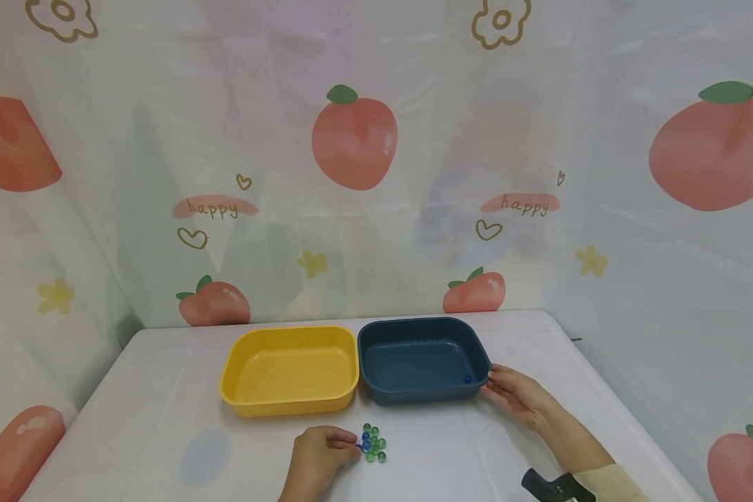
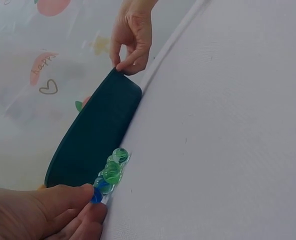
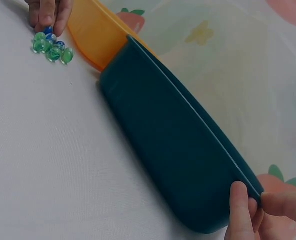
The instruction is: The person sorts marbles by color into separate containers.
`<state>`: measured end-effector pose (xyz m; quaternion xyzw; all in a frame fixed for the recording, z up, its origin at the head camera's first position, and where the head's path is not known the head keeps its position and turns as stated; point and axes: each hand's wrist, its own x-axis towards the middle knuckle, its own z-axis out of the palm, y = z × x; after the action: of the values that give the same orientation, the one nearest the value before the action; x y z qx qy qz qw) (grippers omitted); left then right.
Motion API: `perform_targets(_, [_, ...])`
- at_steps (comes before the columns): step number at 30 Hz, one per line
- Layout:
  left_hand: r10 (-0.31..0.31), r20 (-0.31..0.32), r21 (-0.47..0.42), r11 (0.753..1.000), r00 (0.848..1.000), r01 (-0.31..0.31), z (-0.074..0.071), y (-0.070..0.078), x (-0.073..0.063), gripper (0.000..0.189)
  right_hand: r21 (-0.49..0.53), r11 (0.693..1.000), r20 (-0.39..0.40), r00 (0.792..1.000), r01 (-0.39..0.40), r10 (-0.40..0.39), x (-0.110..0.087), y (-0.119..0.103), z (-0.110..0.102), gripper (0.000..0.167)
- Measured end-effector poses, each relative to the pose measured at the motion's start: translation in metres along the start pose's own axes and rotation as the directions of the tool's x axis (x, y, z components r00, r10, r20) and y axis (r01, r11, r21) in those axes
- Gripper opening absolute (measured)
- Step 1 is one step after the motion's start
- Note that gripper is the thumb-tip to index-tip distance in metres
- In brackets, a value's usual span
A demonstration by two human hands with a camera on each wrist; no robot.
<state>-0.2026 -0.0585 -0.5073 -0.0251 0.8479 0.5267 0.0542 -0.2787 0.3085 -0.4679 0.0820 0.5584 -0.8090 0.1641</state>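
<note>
My left hand (image 1: 321, 453) is at the left side of a small cluster of green and blue glass marbles (image 1: 374, 441) on the table. In the left wrist view its thumb and fingers pinch a blue marble (image 2: 96, 195). Behind the cluster stands a dark blue basin (image 1: 414, 397), with one blue marble (image 1: 468, 380) inside near its right front corner. My right hand (image 1: 522, 397) holds that basin's right end. The right wrist view shows the thumb and fingers on either side of the rim (image 3: 210, 127).
A yellow basin (image 1: 288, 406) stands against the left side of the dark blue one. White cloth covers the table (image 1: 132, 418). A curtain printed with peaches (image 1: 354, 143) hangs behind and at both sides. A black device (image 1: 558, 486) is by the right wrist.
</note>
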Motion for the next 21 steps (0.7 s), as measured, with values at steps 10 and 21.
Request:
perform_targets(10, [-0.039,0.042,-0.044,0.998,0.998,0.041,-0.0056,-0.0003,0.0022,0.013,0.021,1.0,0.006,1.0,-0.002,0.002,-0.0004,-0.0004,0.0,0.021])
perform_targets(21, [-0.065,0.072,-0.099,0.992,0.995,0.072,-0.0104,0.0013,0.0043,0.016,0.016,1.0,0.01,1.0,-0.008,0.007,-0.0003,-0.001,0.0,0.022])
